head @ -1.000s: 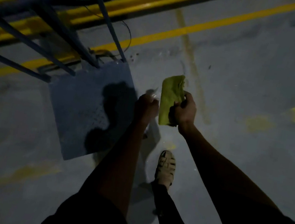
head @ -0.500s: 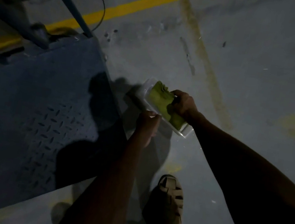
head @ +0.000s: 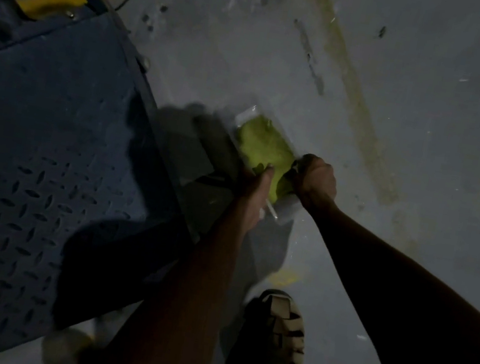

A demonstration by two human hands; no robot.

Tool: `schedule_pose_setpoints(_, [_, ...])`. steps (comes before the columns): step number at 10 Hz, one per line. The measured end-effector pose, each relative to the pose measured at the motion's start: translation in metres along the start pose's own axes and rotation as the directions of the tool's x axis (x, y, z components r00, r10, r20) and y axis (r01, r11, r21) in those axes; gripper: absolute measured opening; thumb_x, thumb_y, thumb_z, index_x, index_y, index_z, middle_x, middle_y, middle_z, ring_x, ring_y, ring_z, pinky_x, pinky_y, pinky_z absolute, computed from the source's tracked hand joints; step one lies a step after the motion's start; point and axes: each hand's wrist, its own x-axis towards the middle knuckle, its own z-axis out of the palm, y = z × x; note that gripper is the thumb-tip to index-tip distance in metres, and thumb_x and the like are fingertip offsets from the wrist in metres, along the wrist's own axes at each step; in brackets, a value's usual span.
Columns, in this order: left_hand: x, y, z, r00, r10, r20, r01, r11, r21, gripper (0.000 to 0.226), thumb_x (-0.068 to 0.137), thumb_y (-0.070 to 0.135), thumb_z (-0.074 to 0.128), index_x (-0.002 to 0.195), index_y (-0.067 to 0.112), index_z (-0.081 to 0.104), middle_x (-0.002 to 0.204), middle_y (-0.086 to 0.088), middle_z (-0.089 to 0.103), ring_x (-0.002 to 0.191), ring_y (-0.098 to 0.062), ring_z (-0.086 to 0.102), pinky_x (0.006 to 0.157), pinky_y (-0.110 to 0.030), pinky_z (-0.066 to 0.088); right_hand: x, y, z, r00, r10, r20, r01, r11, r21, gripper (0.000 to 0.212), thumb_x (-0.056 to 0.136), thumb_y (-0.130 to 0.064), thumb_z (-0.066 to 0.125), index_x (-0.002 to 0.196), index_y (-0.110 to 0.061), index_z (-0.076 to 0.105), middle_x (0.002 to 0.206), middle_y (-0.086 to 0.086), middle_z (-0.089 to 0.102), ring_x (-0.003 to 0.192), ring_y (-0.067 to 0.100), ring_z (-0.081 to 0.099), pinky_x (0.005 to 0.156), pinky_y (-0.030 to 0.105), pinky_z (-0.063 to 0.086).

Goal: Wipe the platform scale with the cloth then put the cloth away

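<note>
Grey floor beside platform scale; both hands, left hand, right hand, gripping cloth in clear container.

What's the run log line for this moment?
phase: putting cloth away | cloth: in clear bag | both hands at bag | scale: untouched

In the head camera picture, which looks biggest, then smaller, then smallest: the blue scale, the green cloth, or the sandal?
1. Platform scale: by far the largest, filling the left side.
2. Sandal and green cloth: these look about alike. The sandal sits nearer the camera and hands cover part of the cloth, so I won't rank them.
</note>
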Motion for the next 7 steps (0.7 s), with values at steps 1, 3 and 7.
schedule_pose_setpoints(1, [0.003,0.008,-0.002,0.986,0.139,-0.091,-0.119,0.973,0.198,0.066,0.095,0.038,0.060,0.150,0.011,0.037,0.153,-0.014,0.041,0.136,-0.036,0.045,0.109,-0.040,0.041,-0.007,-0.003,0.004,0.999,0.046,-0.011,-0.044,0.992,0.114,0.033,0.086,-0.022,0.069,0.118,-0.015,0.068,0.117,0.018,0.069,0.106,0.038,0.067,0.087,0.040,0.055])
schedule_pose_setpoints(3, [-0.007,0.009,-0.018,0.994,0.091,-0.067,-0.068,0.956,0.287,0.068,0.090,0.045,0.065,0.146,0.013,0.041,0.145,-0.010,0.047,0.127,-0.033,0.050,0.107,-0.049,0.045,-0.020,-0.016,0.000,0.996,0.082,0.016,-0.083,0.957,0.278,0.038,0.092,-0.008,0.059,0.130,-0.012,0.067,0.125,0.014,0.070,0.114,0.031,0.066,0.096,0.037,0.053])
schedule_pose_setpoints(7, [-0.102,0.023,-0.076,0.981,0.194,0.002,-0.188,0.949,0.253,0.069,0.091,0.045,0.059,0.149,0.015,0.035,0.142,-0.009,0.048,0.125,-0.034,0.053,0.102,-0.049,0.049,-0.121,-0.093,-0.038,0.999,-0.003,-0.044,0.016,0.953,0.301,0.055,0.098,-0.019,0.056,0.149,-0.008,0.043,0.144,0.018,0.055,0.130,0.037,0.054,0.108,0.041,0.045])
